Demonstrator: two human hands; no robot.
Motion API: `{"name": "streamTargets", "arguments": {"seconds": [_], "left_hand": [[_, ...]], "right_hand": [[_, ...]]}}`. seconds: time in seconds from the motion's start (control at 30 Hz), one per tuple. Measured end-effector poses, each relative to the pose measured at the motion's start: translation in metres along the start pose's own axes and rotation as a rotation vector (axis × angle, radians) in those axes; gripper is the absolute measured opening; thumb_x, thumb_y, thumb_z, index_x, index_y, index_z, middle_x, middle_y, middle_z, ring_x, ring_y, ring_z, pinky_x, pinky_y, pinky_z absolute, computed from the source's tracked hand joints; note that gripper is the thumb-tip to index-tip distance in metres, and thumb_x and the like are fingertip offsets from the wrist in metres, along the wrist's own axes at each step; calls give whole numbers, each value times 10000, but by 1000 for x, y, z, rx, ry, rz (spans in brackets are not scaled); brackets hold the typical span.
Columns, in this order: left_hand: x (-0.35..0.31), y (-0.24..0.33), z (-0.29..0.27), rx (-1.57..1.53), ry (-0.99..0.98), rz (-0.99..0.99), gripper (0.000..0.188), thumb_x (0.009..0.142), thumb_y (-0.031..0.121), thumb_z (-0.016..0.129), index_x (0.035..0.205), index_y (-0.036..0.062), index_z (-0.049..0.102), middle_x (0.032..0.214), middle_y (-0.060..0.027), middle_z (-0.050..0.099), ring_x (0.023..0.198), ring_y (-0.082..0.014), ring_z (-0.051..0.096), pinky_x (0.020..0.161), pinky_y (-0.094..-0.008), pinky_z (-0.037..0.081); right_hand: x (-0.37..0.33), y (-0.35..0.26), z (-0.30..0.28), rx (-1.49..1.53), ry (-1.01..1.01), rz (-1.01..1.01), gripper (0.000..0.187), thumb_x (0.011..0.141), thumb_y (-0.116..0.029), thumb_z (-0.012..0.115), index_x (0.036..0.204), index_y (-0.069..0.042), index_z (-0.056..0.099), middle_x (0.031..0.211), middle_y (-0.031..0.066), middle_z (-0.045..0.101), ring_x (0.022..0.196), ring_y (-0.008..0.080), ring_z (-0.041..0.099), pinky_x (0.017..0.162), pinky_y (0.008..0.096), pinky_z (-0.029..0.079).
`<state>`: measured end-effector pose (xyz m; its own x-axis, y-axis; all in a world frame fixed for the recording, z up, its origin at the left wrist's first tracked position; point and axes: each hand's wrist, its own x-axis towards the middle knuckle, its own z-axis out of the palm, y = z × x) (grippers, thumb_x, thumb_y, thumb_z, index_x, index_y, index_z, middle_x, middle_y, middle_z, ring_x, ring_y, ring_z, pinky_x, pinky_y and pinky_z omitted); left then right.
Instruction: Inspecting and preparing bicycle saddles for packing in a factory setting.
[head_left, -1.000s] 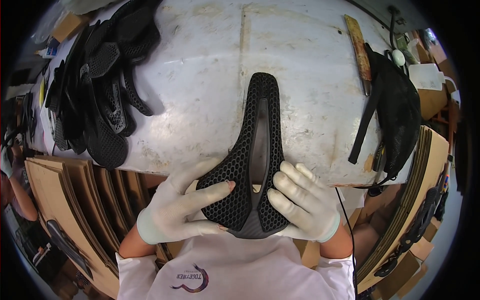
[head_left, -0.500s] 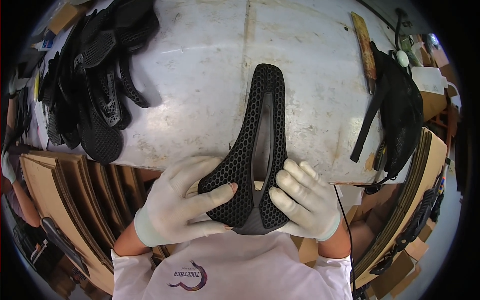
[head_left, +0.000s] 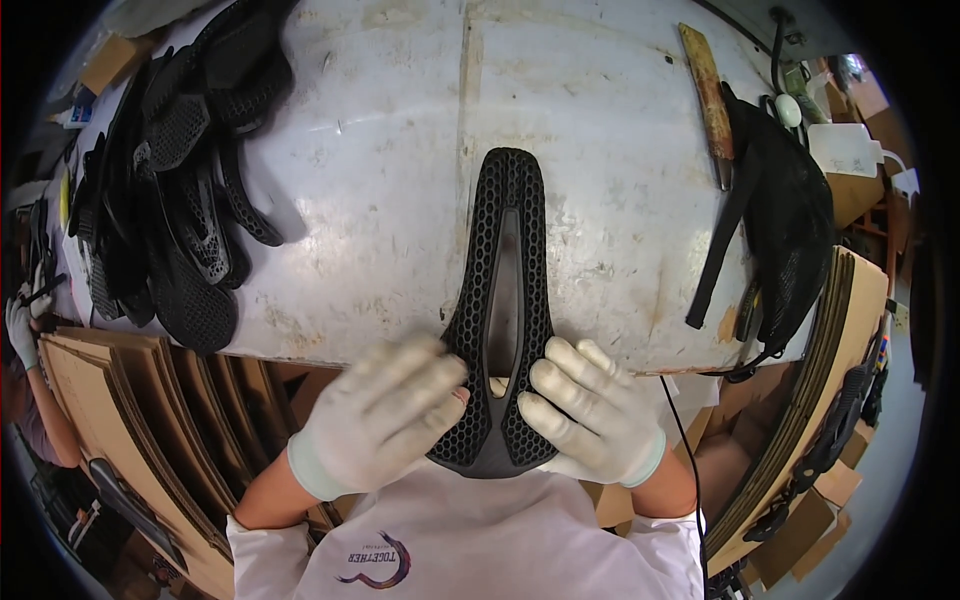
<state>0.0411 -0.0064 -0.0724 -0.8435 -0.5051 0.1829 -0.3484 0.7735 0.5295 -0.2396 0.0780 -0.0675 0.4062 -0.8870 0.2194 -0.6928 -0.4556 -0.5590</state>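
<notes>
A black bicycle saddle (head_left: 481, 330) with a honeycomb-patterned top and a long central slot points its nose away from me, its wide rear end close to my shirt. My right hand (head_left: 590, 405), in a white glove, holds the saddle's right wing, fingers curled over the top; its thumb is hidden. Also gloved, my left hand (head_left: 385, 415) is slightly blurred and lies with fingers stretched over the edge of the left wing. A worn patch shows at one of its fingertips.
Several black saddles and saddle covers (head_left: 190, 200) are heaped on the worn white table (head_left: 370, 220) at the left. At the right lie a wooden-handled tool (head_left: 707, 95) and a black mesh bag (head_left: 790, 220). Cardboard sheets (head_left: 150, 400) stand below the table's edge.
My left hand has shifted from gripping the left wing, thumb on top, to lying over it with stretched fingers. The saddle sits a little further left in view; my right hand keeps its grip.
</notes>
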Motion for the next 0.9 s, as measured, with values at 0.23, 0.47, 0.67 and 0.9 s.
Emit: {"name": "streamTargets", "arguments": {"seconds": [0.23,0.47,0.67,0.9], "left_hand": [[6,11,-4,7,-34,44,286,885,106,658,1158,88,743,1321,-175,674,1261,-354,640,956,-433,604],[-5,-19,6,-538,51,-44,666,975,421,708,1479,14,548,1458,-233,572,1373,-403,543,1108,-475,488],[46,-25,-15,-1416,57,-733,801,1009,324,687,1570,-102,306,1402,-256,591,1150,-262,689,1007,-386,556],[40,-4,-7,-850,-13,-735,608,939,262,722,1423,-62,546,1144,-123,702,816,-150,701,755,-311,582]], "right_hand": [[4,1,0,34,27,-20,415,835,-299,704,1178,-67,728,1254,137,698,1262,337,647,1106,487,487],[1,13,9,119,85,-48,462,844,-339,752,1204,-56,699,1299,148,673,1257,361,647,1044,468,547],[-6,14,16,137,52,-201,368,853,-255,755,1173,-83,696,1247,93,670,1248,334,649,1012,426,599],[-34,-5,32,37,44,-258,283,890,-114,664,1169,-131,714,1260,55,653,1275,282,625,1093,421,551]]}}
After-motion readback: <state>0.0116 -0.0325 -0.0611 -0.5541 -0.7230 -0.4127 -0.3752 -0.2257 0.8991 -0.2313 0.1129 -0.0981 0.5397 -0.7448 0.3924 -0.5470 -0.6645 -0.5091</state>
